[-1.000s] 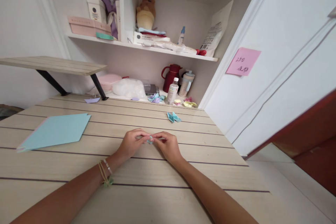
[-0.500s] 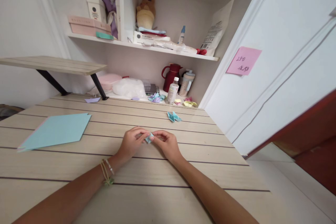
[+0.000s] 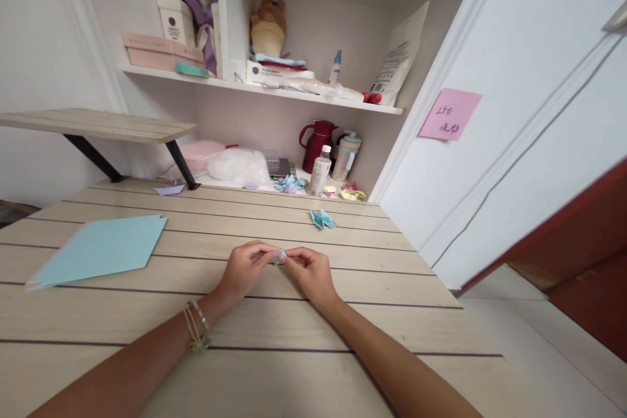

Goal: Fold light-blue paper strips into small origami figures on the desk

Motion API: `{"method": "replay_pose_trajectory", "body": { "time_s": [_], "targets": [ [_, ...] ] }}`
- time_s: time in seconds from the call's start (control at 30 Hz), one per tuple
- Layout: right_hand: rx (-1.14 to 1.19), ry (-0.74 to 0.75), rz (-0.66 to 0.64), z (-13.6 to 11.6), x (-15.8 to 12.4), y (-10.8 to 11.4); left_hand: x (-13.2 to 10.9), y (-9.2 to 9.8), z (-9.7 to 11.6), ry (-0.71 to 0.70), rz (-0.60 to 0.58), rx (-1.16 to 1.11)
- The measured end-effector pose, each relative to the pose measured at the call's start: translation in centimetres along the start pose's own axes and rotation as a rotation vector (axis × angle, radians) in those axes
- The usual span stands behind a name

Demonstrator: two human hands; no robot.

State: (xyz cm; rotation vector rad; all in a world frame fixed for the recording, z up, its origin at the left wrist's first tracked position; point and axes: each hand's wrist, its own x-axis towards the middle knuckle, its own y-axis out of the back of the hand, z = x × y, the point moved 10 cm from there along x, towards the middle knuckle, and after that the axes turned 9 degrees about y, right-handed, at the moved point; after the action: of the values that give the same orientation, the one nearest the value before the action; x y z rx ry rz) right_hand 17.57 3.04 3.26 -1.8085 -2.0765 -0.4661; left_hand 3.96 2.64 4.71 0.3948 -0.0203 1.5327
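Between the left hand (image 3: 245, 269) and the right hand (image 3: 311, 273), over the tabletop (image 3: 274, 330), sits a small blue paper (image 3: 279, 257), each hand's grip pinched closed on it. It looks partly folded; how many creases are left, I cannot tell. Beyond lies a blue folded piece (image 3: 323, 219), seemingly finished; leftward, flat blue sheets (image 3: 100, 249) appear unworked.

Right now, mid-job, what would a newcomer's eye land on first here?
Probably the left hand and right hand, meeting near the middle of the view and pinching a small light-blue paper piece above the wooden tabletop. Next, the large light-blue sheet lying at the left, and the bright pink note stuck up at the right. The dark red jug also stands out at the back.
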Motion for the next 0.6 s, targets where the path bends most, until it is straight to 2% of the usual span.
{"method": "replay_pose_trajectory", "body": {
  "time_s": [0.6],
  "targets": [
    [0.169,-0.045,0.038,0.62,0.24,0.05,0.09,0.15,-0.85,0.082,0.025,-0.116]
  ]
}}
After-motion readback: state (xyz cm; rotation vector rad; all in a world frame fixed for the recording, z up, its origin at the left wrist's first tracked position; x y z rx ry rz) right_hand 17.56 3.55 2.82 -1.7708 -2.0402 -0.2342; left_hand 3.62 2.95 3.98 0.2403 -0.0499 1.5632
